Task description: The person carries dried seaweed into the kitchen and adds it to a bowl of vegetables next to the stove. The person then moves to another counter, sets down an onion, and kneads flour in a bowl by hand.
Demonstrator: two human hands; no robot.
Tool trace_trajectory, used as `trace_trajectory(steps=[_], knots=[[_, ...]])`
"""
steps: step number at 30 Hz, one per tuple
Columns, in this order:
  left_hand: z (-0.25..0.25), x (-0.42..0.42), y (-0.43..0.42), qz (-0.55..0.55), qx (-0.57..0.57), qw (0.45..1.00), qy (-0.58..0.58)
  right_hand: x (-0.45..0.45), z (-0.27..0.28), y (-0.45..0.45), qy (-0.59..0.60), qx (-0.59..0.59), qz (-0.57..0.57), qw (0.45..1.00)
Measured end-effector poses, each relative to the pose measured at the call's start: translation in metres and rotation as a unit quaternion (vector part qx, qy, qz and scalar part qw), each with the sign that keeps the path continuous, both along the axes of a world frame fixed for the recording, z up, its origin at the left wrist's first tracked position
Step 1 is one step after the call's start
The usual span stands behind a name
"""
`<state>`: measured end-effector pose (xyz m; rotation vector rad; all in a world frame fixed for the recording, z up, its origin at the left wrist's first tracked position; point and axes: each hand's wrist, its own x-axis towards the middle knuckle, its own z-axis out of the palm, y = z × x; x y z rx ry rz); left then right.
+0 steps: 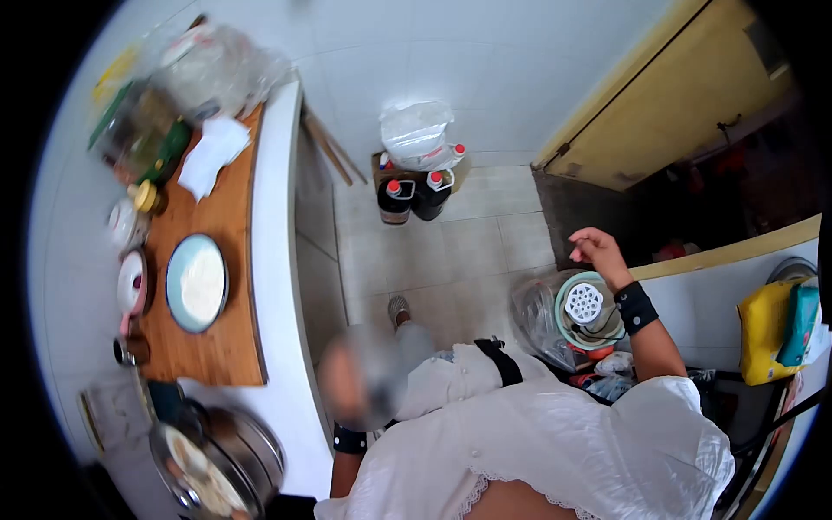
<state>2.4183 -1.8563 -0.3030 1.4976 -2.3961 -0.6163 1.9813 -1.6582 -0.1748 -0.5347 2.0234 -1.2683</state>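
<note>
Hanging just beyond the bucket (pixel 559 322), your right hand (pixel 601 254) has its fingers loosely curled, thumb apart, nothing seen between them. White disc (pixel 584 303) with holes lies within the bucket's rim, back toward your body from those fingertips; looks round, so no long axis to match. Gap in height: can't tell. Your right is clearly the nearer hand. Your left hand (pixel 340 381), beside the counter (pixel 290 286), is lost in blur next to a grey shape; can't tell whether its fingers grip that.

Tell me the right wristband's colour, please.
The wristband looks black, seen best in the head view.
</note>
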Motion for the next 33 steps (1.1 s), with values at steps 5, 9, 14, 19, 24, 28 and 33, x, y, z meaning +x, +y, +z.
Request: trace_trajectory(steps=[5, 9, 14, 19, 24, 28, 33], knots=[[0.037, -0.126, -0.073, -0.212, -0.088, 0.97, 0.082, -0.074, 0.005, 0.026, 0.019, 0.043, -0.171, 0.984], [0.049, -0.214, -0.103, -0.297, -0.012, 0.935, 0.194, -0.118, 0.011, 0.064, 0.041, 0.041, -0.273, 0.96], [0.051, -0.336, -0.101, -0.327, 0.131, 0.909, 0.221, -0.196, 0.02, 0.121, 0.097, 0.031, -0.356, 0.929], [0.044, -0.451, -0.079, -0.351, 0.141, 0.9, 0.218, -0.308, 0.036, 0.167, 0.145, -0.005, -0.407, 0.902], [0.025, -0.547, -0.052, -0.362, 0.125, 0.895, 0.229, -0.431, 0.054, 0.19, 0.212, -0.025, -0.449, 0.868], [0.015, -0.605, -0.039, -0.373, 0.09, 0.899, 0.21, -0.52, 0.086, 0.19, 0.221, -0.013, -0.458, 0.861], [-0.007, -0.681, -0.033, -0.353, 0.036, 0.908, 0.222, -0.648, 0.095, 0.218, 0.242, -0.047, -0.467, 0.849]])
